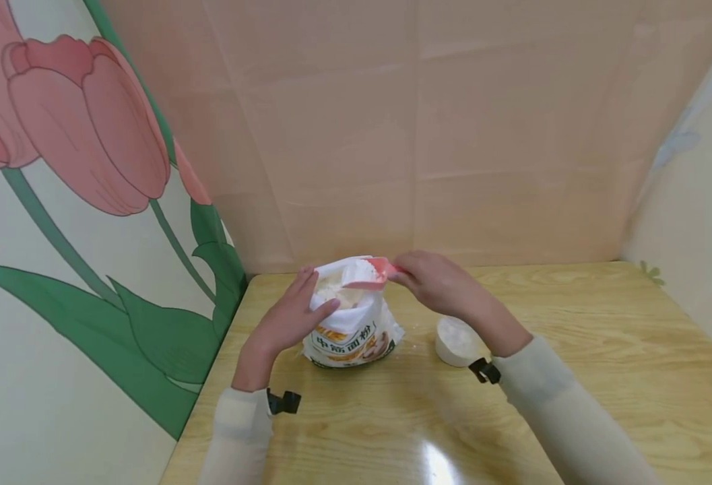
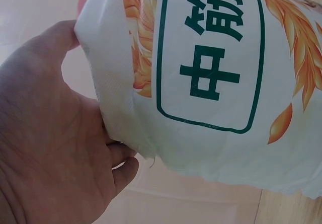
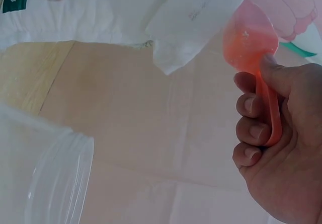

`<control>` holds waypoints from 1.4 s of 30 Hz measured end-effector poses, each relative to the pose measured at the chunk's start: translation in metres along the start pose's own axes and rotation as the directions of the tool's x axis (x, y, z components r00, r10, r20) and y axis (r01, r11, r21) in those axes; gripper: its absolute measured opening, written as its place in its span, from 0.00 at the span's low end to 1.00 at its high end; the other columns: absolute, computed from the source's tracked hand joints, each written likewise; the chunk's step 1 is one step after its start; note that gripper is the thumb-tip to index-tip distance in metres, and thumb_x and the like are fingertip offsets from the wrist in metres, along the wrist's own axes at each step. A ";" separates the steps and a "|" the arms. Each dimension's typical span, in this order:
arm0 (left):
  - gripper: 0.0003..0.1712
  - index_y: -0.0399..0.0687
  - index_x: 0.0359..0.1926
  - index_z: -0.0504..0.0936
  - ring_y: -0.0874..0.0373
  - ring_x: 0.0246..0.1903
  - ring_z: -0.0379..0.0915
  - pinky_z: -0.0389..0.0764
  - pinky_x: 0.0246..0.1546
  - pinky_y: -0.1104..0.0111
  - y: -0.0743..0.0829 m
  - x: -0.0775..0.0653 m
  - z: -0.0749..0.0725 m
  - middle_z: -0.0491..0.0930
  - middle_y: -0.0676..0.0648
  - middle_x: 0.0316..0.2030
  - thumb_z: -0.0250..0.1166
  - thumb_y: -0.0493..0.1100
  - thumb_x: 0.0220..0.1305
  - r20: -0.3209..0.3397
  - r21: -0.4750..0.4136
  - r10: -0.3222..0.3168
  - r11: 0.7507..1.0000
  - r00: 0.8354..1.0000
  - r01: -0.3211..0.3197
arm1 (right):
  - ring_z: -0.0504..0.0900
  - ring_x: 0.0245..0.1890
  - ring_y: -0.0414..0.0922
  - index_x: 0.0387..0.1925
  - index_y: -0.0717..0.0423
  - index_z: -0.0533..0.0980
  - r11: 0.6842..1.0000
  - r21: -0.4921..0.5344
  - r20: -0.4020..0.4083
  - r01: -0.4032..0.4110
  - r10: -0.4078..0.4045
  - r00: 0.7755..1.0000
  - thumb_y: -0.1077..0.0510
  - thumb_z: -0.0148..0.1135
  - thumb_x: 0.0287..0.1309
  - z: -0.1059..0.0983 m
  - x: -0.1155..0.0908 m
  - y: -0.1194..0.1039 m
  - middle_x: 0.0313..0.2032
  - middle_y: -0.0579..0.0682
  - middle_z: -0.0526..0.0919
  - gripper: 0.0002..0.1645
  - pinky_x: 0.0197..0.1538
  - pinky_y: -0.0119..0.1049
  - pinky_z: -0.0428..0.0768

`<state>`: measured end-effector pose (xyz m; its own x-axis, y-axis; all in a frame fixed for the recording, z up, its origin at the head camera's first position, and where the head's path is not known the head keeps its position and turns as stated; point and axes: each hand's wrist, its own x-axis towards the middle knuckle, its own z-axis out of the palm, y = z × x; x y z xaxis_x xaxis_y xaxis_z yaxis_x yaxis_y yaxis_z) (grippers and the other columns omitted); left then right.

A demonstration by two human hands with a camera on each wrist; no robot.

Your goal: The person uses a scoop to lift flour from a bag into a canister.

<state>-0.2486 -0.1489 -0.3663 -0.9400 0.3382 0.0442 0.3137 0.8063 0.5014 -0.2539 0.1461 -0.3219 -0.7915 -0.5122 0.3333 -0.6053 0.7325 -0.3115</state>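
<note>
A white bag of flour (image 1: 343, 340) with its mouth folded open stands near the back of the table. My left hand (image 1: 285, 316) holds the bag's left rim; in the left wrist view the thumb lies at the folded edge (image 2: 105, 58) and the other fingers are partly hidden behind it. With curled fingers, my right hand (image 1: 437, 281) grips the handle of a pink scoop (image 3: 249, 38). The scoop is heaped with white flour (image 1: 362, 271) and sits over the bag's mouth, tilted slightly. Pale flour shows inside the bag below it.
A round translucent plastic tub (image 1: 455, 345) stands on the wooden table (image 1: 362, 431), right of the bag and under my right forearm. A tulip-painted wall (image 1: 89, 121) borders the left side. A pinkish-beige sheet (image 1: 416, 135) hangs behind the table.
</note>
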 end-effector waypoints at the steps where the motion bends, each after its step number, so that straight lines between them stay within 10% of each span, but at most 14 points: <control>1: 0.57 0.46 0.81 0.44 0.54 0.80 0.28 0.49 0.76 0.47 0.000 0.000 0.000 0.37 0.48 0.81 0.46 0.78 0.68 -0.001 -0.003 0.000 1.000 1.000 0.000 | 0.79 0.38 0.47 0.42 0.53 0.81 1.000 0.002 -0.002 -0.003 0.003 1.000 0.48 0.58 0.73 -0.001 -0.002 0.001 0.35 0.47 0.82 0.14 0.49 0.47 0.78; 42: 0.56 0.44 0.81 0.45 0.55 0.80 0.28 0.48 0.76 0.49 -0.005 0.001 0.001 0.37 0.49 0.81 0.47 0.76 0.69 -0.016 -0.029 0.019 0.999 1.000 -0.020 | 0.78 0.38 0.47 0.42 0.54 0.81 0.990 -0.026 -0.031 -0.135 0.135 0.990 0.53 0.60 0.72 -0.025 -0.071 0.056 0.35 0.47 0.81 0.09 0.45 0.47 0.76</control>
<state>-0.2507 -0.1520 -0.3701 -0.9359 0.3457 0.0680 0.3282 0.7851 0.5253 -0.2292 0.2349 -0.3406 -0.8627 -0.3946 0.3161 -0.4900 0.8067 -0.3302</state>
